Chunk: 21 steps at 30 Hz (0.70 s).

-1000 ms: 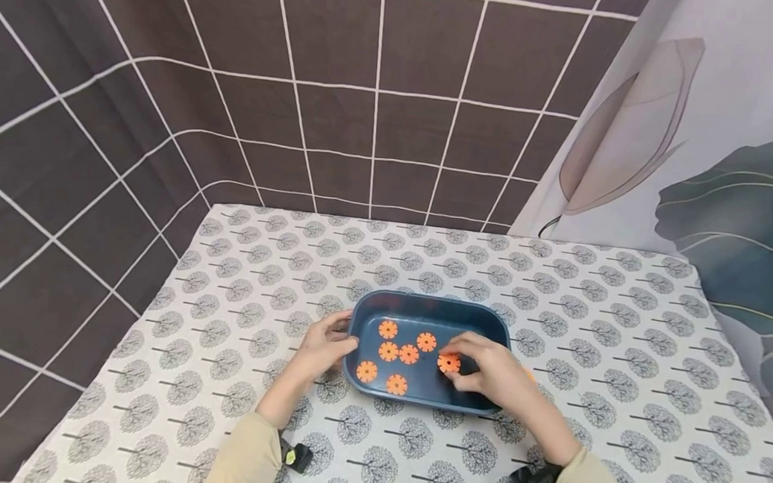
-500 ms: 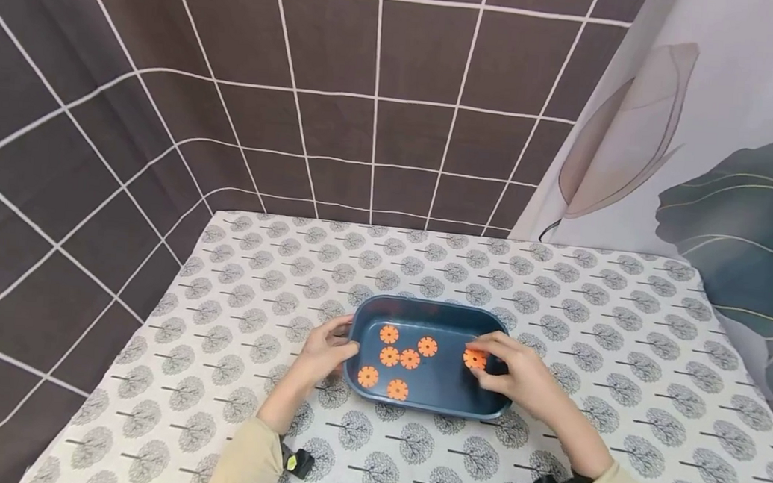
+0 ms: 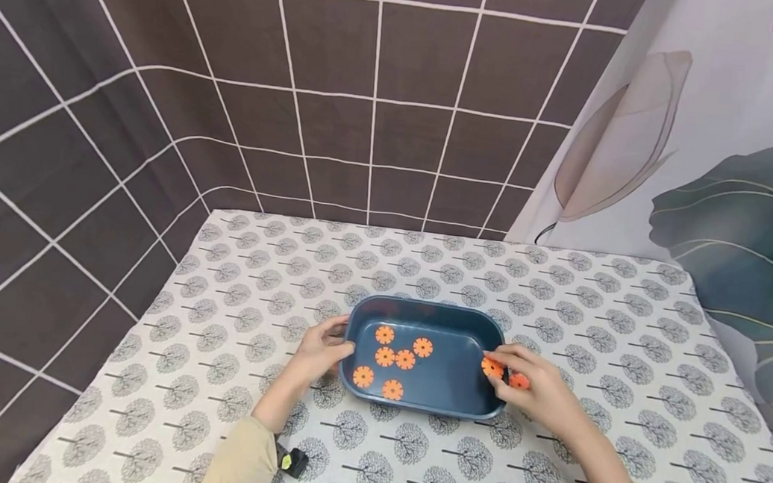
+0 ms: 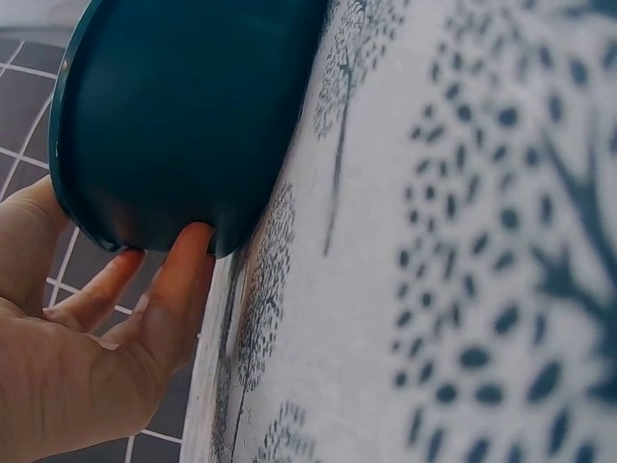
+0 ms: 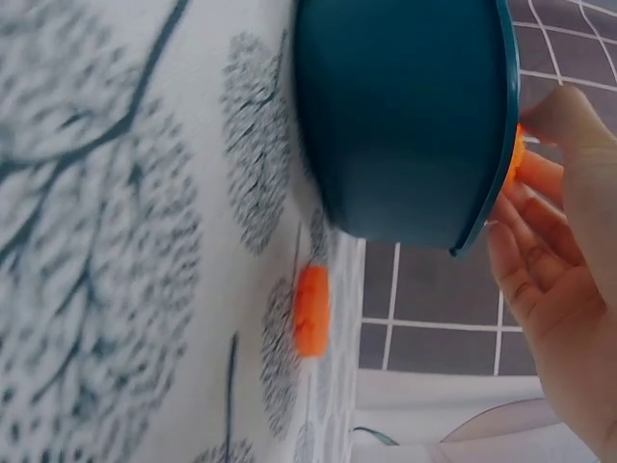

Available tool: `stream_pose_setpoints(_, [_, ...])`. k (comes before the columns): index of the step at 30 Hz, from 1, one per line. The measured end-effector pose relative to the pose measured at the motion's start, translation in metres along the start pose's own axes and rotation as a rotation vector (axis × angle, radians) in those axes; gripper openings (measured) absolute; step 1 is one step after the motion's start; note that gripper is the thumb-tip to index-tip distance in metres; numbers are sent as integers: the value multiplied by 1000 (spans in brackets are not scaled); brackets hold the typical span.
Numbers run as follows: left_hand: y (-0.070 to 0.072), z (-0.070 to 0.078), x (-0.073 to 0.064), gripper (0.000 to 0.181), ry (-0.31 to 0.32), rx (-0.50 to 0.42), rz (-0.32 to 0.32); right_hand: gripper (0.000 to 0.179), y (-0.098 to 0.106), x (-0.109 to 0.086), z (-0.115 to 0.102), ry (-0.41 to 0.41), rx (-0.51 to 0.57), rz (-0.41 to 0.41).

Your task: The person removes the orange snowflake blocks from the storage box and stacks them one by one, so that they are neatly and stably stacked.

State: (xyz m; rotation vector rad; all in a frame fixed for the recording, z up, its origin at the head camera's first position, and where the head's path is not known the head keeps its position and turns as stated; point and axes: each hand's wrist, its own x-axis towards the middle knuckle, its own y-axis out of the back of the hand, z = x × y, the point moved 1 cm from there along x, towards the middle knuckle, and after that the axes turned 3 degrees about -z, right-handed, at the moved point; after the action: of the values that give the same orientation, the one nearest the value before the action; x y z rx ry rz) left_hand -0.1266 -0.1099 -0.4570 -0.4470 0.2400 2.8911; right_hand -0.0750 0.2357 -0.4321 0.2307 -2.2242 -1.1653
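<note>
A dark blue oblong tub (image 3: 448,369) stands on the patterned cloth. Several orange notched discs (image 3: 392,389) with dark centre holes lie flat on its floor, mostly in the left half. My left hand (image 3: 318,350) grips the tub's left end, its thumb at the rim; in the left wrist view the fingers (image 4: 178,280) touch the outer wall. Above the tub's right rim, my right hand (image 3: 540,393) pinches one orange notched disc (image 3: 492,368) between thumb and fingers. Another orange disc (image 3: 519,381) shows just outside that end, partly behind the hand; the right wrist view has it on the cloth (image 5: 260,145).
White cloth (image 3: 277,264) with grey tree prints covers the table. A dark curtain (image 3: 328,118) with white grid lines hangs behind and to the left. At the right hangs a pale curtain (image 3: 621,153) with leaf prints. Each wrist wears a black strap (image 3: 292,461).
My right hand has carried the pinched disc rightward from over the tub's floor to its right rim. The left hand keeps its grip on the tub. The head view has shifted slightly.
</note>
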Motion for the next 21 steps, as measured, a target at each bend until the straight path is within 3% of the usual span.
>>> stream_pose_setpoints(8, [-1,1,1,63,3,-2,3,43,11,-7,7,-3,-5,66])
stream_pose_setpoints(15, [-2,1,2,63,13,2,-7,43,21,-16,16,-88,-53,37])
stream_pose_setpoints(21, [0,-1,2,64,20,11,-6,40,19,-24,22,-94,-65,9])
